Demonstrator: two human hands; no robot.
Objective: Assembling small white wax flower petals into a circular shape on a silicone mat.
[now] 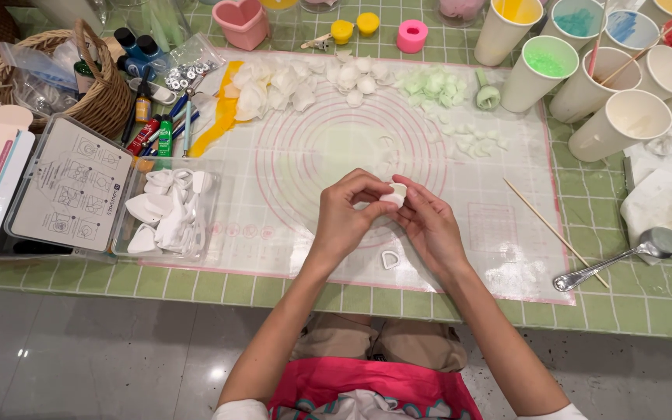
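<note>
My left hand (pixel 349 211) and my right hand (pixel 429 222) meet over the middle of a translucent baking mat (pixel 289 194) with printed circles. Together they pinch a small white petal-shaped piece (pixel 394 194) between their fingertips. A small white cutter-shaped piece (pixel 390 259) lies on the mat just below my hands. White petals (pixel 305 82) and pale green petals (pixel 433 84) lie in heaps at the far edge of the mat.
A clear open box of white moulds (pixel 166 211) sits at left, with a wicker basket (pixel 87 85) behind it. Paper cups (pixel 616 70) of coloured material stand at the back right. A wooden skewer (pixel 554 232) and a metal spoon (pixel 624 257) lie at right. The table is green-tiled (pixel 631 303).
</note>
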